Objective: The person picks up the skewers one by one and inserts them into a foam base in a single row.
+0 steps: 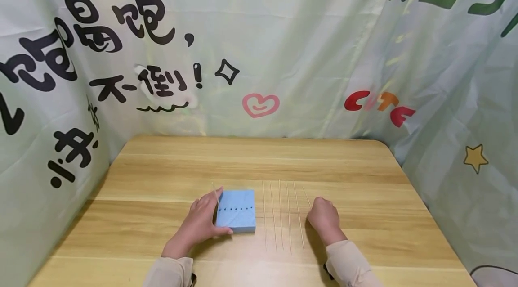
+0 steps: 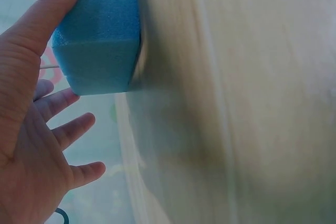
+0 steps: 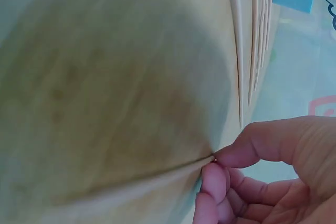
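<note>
A blue foam block (image 1: 238, 221) with a row of dark holes across its top lies on the wooden table. My left hand (image 1: 200, 219) grips the block at its left side, thumb at the near edge and forefinger towards the far one; the other fingers spread apart in the left wrist view. One thin wooden stick (image 1: 215, 192) rises, slightly tilted, from the block's left end. To the right, my right hand (image 1: 325, 216) pinches another thin stick (image 3: 147, 183) between thumb and forefinger, close to the tabletop. Several more sticks (image 1: 289, 221) lie side by side between block and right hand.
The table (image 1: 162, 165) has rounded far corners. A pale printed curtain (image 1: 307, 66) hangs behind it and along both sides.
</note>
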`<state>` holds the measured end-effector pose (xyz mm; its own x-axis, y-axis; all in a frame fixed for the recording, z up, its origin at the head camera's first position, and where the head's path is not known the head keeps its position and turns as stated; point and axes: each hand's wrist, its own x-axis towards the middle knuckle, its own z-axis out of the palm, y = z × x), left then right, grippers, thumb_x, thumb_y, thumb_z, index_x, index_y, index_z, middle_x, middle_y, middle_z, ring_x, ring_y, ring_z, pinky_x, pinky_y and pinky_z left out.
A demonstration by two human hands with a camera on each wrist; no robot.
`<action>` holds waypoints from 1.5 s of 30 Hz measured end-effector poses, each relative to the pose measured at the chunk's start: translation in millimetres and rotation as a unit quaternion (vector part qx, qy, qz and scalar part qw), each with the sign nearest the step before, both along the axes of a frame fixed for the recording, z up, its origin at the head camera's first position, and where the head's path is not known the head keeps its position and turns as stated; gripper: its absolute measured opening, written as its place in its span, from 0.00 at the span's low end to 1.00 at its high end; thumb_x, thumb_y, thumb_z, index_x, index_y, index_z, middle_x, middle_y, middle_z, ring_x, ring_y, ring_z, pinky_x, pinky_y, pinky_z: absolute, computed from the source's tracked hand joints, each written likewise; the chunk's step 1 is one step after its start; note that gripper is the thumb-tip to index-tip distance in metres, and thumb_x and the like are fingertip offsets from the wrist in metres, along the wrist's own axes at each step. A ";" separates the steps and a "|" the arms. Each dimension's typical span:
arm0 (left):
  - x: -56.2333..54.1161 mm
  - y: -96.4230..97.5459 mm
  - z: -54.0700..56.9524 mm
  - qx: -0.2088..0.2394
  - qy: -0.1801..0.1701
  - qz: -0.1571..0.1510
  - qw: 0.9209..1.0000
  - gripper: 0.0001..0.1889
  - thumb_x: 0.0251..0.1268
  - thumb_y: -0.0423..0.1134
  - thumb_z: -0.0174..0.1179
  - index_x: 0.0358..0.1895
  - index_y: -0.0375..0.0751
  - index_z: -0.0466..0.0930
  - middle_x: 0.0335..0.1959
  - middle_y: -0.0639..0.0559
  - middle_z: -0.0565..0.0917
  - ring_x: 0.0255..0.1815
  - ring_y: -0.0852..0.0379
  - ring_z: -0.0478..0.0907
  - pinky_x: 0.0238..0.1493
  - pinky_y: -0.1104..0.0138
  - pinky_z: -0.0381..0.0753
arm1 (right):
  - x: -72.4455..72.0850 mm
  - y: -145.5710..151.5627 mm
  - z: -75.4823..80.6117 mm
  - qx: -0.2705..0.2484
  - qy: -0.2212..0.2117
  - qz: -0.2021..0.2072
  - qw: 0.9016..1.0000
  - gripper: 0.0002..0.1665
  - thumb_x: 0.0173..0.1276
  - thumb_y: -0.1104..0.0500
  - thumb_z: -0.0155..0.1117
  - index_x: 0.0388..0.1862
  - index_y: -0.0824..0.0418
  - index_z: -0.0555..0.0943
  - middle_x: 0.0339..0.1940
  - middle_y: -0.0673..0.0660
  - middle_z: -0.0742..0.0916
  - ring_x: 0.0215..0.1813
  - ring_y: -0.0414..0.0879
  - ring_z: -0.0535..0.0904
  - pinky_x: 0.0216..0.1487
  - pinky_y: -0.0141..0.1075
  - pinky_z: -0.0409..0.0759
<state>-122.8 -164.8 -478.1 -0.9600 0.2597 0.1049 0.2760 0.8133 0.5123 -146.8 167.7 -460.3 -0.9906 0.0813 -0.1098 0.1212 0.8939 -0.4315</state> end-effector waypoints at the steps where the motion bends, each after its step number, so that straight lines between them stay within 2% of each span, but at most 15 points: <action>1: 0.1 0.1 0.3 0.001 0.001 0.000 1.000 0.64 0.29 0.61 0.76 0.74 0.39 0.51 0.71 0.38 0.62 0.70 0.41 0.57 0.68 0.40 0.49 | -0.1 -0.6 0.3 0.005 -0.001 0.000 1.000 0.18 0.54 0.73 0.49 0.11 0.58 0.62 0.14 0.55 0.70 0.18 0.47 0.63 0.17 0.35 0.63; 5: 0.5 0.4 1.4 0.002 0.004 0.000 1.000 0.64 0.29 0.60 0.76 0.74 0.38 0.52 0.70 0.38 0.62 0.70 0.40 0.58 0.68 0.40 0.49 | -0.7 -3.6 -1.1 0.024 0.002 0.000 1.000 0.12 0.54 0.73 0.50 0.15 0.63 0.69 0.18 0.59 0.76 0.21 0.50 0.69 0.18 0.38 0.67; 8: 0.9 0.6 1.8 0.004 0.004 0.001 1.000 0.64 0.29 0.59 0.77 0.73 0.38 0.53 0.70 0.39 0.62 0.70 0.40 0.58 0.67 0.40 0.49 | -1.8 -6.0 -4.0 0.039 0.002 0.003 0.999 0.07 0.57 0.73 0.52 0.22 0.69 0.75 0.23 0.64 0.81 0.23 0.51 0.73 0.18 0.40 0.72; 11: 1.0 0.9 1.6 0.004 0.006 0.001 1.000 0.63 0.29 0.59 0.77 0.73 0.38 0.53 0.70 0.38 0.63 0.70 0.40 0.58 0.67 0.40 0.50 | -2.5 -5.4 -5.7 0.037 -0.001 0.004 0.999 0.03 0.55 0.72 0.55 0.24 0.70 0.76 0.24 0.64 0.81 0.23 0.51 0.73 0.19 0.40 0.72; 12: 0.9 1.0 1.1 0.004 0.006 0.001 1.000 0.63 0.29 0.59 0.77 0.73 0.38 0.53 0.70 0.38 0.63 0.70 0.41 0.58 0.67 0.40 0.50 | -2.1 -4.3 -5.5 0.029 -0.004 0.001 1.000 0.03 0.54 0.71 0.56 0.22 0.69 0.75 0.23 0.63 0.80 0.23 0.51 0.72 0.19 0.39 0.71; 16: 1.0 1.0 -0.3 0.006 0.007 0.000 1.000 0.64 0.28 0.59 0.77 0.73 0.39 0.53 0.70 0.38 0.63 0.70 0.41 0.58 0.67 0.40 0.50 | 1.1 2.8 -2.6 -0.033 -0.001 -0.014 0.999 0.16 0.49 0.69 0.56 0.11 0.58 0.63 0.13 0.52 0.67 0.18 0.45 0.61 0.19 0.35 0.62; 19: 1.0 0.8 -1.2 0.004 0.009 -0.002 1.000 0.63 0.28 0.59 0.77 0.73 0.39 0.53 0.70 0.39 0.63 0.70 0.41 0.59 0.67 0.40 0.50 | 3.1 7.6 3.9 -0.080 0.015 -0.024 0.996 0.18 0.49 0.67 0.54 0.10 0.55 0.60 0.11 0.48 0.62 0.17 0.42 0.58 0.19 0.33 0.59; 24: 0.3 0.6 -1.6 -0.002 0.015 -0.003 1.000 0.63 0.29 0.60 0.76 0.73 0.40 0.53 0.70 0.40 0.64 0.70 0.41 0.59 0.67 0.40 0.52 | 1.4 12.3 18.4 -0.142 0.059 -0.026 0.988 0.07 0.51 0.66 0.55 0.16 0.60 0.72 0.15 0.49 0.73 0.22 0.42 0.66 0.25 0.34 0.65; 27: 0.4 0.4 -2.3 -0.003 0.016 -0.002 1.000 0.63 0.29 0.60 0.76 0.73 0.40 0.54 0.70 0.40 0.64 0.70 0.41 0.59 0.66 0.40 0.52 | 0.4 13.3 23.4 -0.175 0.076 -0.027 0.981 0.02 0.54 0.65 0.59 0.24 0.63 0.78 0.21 0.51 0.79 0.27 0.43 0.72 0.30 0.33 0.70; 29: 0.7 0.3 -2.5 -0.003 0.016 -0.002 1.000 0.63 0.29 0.60 0.77 0.73 0.40 0.54 0.70 0.40 0.64 0.69 0.41 0.59 0.67 0.40 0.52 | -0.7 13.1 25.2 -0.205 0.078 -0.027 0.975 0.03 0.56 0.66 0.61 0.28 0.65 0.80 0.23 0.52 0.82 0.27 0.42 0.75 0.30 0.32 0.74; 34: 1.8 0.2 -2.7 0.001 0.017 -0.001 1.000 0.63 0.29 0.60 0.77 0.73 0.39 0.54 0.69 0.39 0.64 0.69 0.41 0.60 0.67 0.40 0.52 | -1.8 11.3 27.0 -0.290 0.077 -0.022 0.954 0.04 0.60 0.68 0.63 0.33 0.70 0.80 0.24 0.56 0.85 0.27 0.45 0.82 0.28 0.30 0.79; 45: 2.1 1.9 0.3 -0.006 0.004 0.002 1.000 0.62 0.31 0.60 0.76 0.73 0.39 0.53 0.69 0.39 0.64 0.69 0.41 0.59 0.67 0.43 0.53 | -1.4 5.0 38.3 -0.390 0.090 -0.019 0.916 0.09 0.63 0.65 0.64 0.37 0.72 0.78 0.28 0.57 0.84 0.29 0.41 0.82 0.34 0.32 0.82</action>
<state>-120.7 -162.9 -477.8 -0.9602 0.2567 0.1102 0.2768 0.8209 0.4995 -148.2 172.7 -422.0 -0.9966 0.0814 0.0153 0.0100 0.3023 -0.9532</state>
